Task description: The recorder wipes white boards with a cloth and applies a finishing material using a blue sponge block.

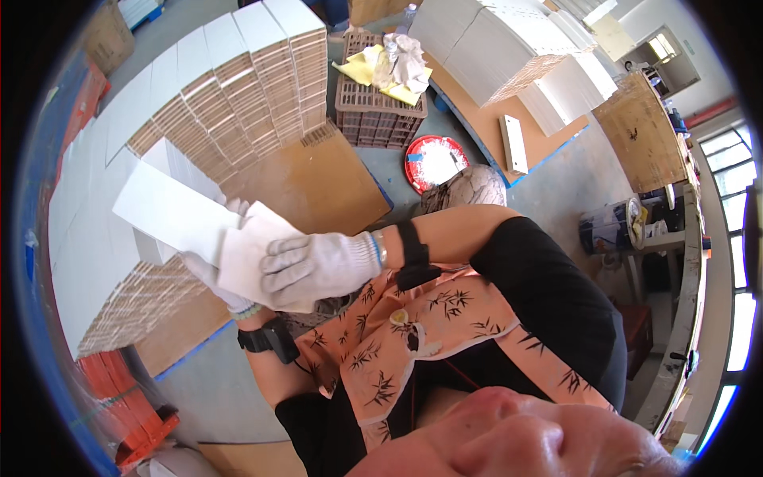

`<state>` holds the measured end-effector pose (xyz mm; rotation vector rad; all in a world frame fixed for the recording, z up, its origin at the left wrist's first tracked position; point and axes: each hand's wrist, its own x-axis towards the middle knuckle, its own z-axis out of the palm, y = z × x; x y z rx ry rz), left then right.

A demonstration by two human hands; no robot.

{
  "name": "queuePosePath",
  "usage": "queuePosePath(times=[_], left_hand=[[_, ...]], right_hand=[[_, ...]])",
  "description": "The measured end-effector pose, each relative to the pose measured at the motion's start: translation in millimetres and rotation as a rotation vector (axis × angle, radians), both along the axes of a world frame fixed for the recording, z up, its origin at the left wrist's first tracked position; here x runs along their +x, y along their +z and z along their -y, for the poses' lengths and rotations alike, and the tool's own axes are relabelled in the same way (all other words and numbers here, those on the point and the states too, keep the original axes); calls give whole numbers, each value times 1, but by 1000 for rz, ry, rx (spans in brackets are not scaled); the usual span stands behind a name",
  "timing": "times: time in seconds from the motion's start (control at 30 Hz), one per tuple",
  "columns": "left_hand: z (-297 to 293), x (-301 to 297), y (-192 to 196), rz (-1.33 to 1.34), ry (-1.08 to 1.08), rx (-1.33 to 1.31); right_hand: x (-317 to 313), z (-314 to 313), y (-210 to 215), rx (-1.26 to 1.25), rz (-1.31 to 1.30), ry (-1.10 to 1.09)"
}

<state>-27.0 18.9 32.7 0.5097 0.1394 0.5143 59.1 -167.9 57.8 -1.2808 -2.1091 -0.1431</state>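
A long white board (171, 211) is held at an angle in front of me, left of the middle. My left hand (205, 274), in a white knit glove, grips it from beneath; gloved fingertips show at its far edge, and the board hides the rest of that hand. My right hand (318, 266), also gloved, presses a folded white cloth (258, 246) onto the board's near end. Its fingers lie bent over the cloth. Beside the board's far end stand stacked white boards (71, 262) with pale, layered edges.
More stacks of white boards (238, 40) stand far left and on a brown sheet (445, 75) far right, where a white piece (514, 145) lies. A brown plastic crate (380, 123) carries rags. Nearby sits a red-rimmed round lid (437, 163) smeared white. A paint bucket (608, 226) stands right.
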Motion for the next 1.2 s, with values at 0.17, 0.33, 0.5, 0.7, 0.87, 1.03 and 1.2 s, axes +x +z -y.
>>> queuePosePath(times=[0.17,0.33,0.5,0.7,0.87,1.03,1.2], left_hand=[[5,18,25,146,116,-79],[-1,9,22,291,-53,-138],[16,12,35,-57,51,89],[17,16,33,-65,58,49],[16,13,29,-128,59,245],[27,10,31,-32,-13,125],[28,12,31,89,-32,27]], right_hand=[[51,63,-80,-748,-101,-404],[125,105,-91,-574,-529,-962],[104,68,-8,-215,-1375,-795],[39,24,33,-244,-821,-479],[18,0,32,-112,-421,-490],[14,-18,44,-262,-621,-733],[13,-17,35,-226,-1399,-575]])
